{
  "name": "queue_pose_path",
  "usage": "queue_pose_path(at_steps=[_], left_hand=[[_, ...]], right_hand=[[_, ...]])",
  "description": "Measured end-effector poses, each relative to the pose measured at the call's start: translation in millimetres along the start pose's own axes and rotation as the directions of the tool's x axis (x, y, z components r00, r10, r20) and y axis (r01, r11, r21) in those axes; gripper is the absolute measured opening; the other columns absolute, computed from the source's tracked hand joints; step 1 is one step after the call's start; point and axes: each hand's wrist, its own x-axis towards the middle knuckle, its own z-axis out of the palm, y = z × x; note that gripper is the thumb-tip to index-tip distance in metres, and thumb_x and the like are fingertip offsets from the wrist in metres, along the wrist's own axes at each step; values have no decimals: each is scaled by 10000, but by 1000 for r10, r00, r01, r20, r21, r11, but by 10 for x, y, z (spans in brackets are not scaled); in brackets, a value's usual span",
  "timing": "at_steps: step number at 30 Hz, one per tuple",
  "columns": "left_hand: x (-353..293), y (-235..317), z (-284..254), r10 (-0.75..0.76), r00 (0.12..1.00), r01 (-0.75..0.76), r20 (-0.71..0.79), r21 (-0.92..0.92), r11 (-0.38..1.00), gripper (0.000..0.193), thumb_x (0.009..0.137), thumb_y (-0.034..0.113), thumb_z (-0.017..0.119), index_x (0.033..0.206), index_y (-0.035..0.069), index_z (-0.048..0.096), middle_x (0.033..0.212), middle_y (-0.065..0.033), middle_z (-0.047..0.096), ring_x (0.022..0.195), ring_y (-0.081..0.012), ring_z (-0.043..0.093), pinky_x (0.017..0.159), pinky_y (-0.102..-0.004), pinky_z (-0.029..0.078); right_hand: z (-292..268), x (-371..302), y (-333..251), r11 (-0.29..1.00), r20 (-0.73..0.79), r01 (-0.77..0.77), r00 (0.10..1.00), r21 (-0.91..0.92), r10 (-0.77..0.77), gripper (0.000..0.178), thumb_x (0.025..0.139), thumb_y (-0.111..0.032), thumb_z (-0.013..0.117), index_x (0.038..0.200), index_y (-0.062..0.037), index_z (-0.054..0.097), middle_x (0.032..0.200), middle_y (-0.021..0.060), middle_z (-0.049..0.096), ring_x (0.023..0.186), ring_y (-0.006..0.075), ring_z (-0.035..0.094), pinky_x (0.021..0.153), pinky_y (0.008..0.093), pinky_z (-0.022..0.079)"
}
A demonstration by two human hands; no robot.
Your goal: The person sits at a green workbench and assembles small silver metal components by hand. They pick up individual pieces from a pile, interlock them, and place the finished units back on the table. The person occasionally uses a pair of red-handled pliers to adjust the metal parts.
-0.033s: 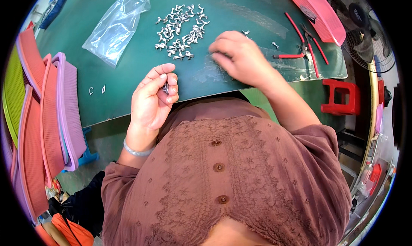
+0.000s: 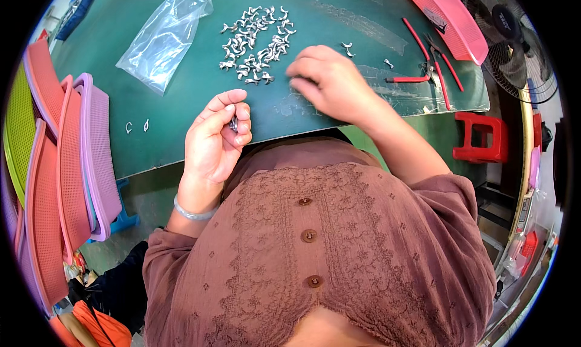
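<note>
My left hand (image 2: 215, 135) is raised at the table's near edge, palm partly up. Its fingers and thumb are closed around a small dark-silver metal piece (image 2: 233, 124), mostly hidden by them. Over the tabletop, my right hand (image 2: 330, 83) is palm down, its fingers curled and the thumb apart from them; I see nothing in it. Left of and beyond its fingertips lies a pile of small curved silver metal pieces (image 2: 257, 41). A few loose pieces (image 2: 347, 48) lie to the right of the pile.
Red-handled pliers (image 2: 417, 79) lie at the right of the green table (image 2: 200, 153), near a pink basket (image 2: 448, 26). A clear plastic bag (image 2: 163, 38) lies at left. Stacked coloured baskets (image 2: 100, 153) stand beyond the left edge. A red stool (image 2: 481, 135) and a fan (image 2: 505, 32) are at right.
My right hand has shifted slightly left toward the metal pile, uncovering more of the loose pieces beyond it. My left hand has stayed in place.
</note>
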Motion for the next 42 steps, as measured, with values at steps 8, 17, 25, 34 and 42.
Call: queue_pose_path(at_steps=[8, 17, 25, 34, 42], left_hand=[[-29, 11, 6, 0, 1000, 0, 9, -6, 1000, 202, 873, 67, 419, 1048, -9, 484, 795, -55, 500, 635, -106, 456, 513, -202, 374], [25, -21, 103, -5, 1000, 5, 0, 126, 992, 205, 882, 105, 460, 1040, -16, 511, 796, -53, 535, 662, -108, 503, 546, -204, 412], [77, -69, 128, 37, 999, -38, 10, 152, 988, 162, 860, 86, 514, 987, -7, 555, 820, -64, 588, 687, -125, 569, 582, -229, 469], [155, -88, 176, 63, 998, -58, -19, 221, 973, 140, 849, 77, 542, 973, 14, 553, 773, -39, 564, 628, -101, 523, 529, -210, 417], [147, -143, 170, 165, 986, -169, 38, 290, 942, 135, 847, 52, 545, 975, 12, 551, 789, -39, 580, 658, -96, 551, 562, -202, 450]], right_hand=[[223, 150, -83, 999, 12, -35, 999, -41, 35, 93, 694, -62, 626, 775, -47, 584, 777, 67, 547, 764, 265, 526, 671, 354, 432], [125, 90, -170, 983, -69, 78, 995, 165, -68, 124, 690, 12, 626, 793, -34, 573, 802, 61, 593, 765, 234, 565, 659, 313, 457], [136, 10, -278, 888, -60, -53, 994, 456, 90, 146, 707, 60, 594, 829, -20, 581, 820, 71, 600, 769, 184, 588, 674, 272, 467], [114, -3, -341, 844, -26, -90, 992, 528, 122, 272, 736, 35, 595, 995, -14, 527, 817, 74, 604, 743, 160, 597, 691, 263, 472], [176, -50, -293, 698, 6, -188, 967, 690, 255, 327, 735, 27, 606, 1042, -12, 503, 815, 62, 609, 735, 131, 580, 660, 258, 467]])
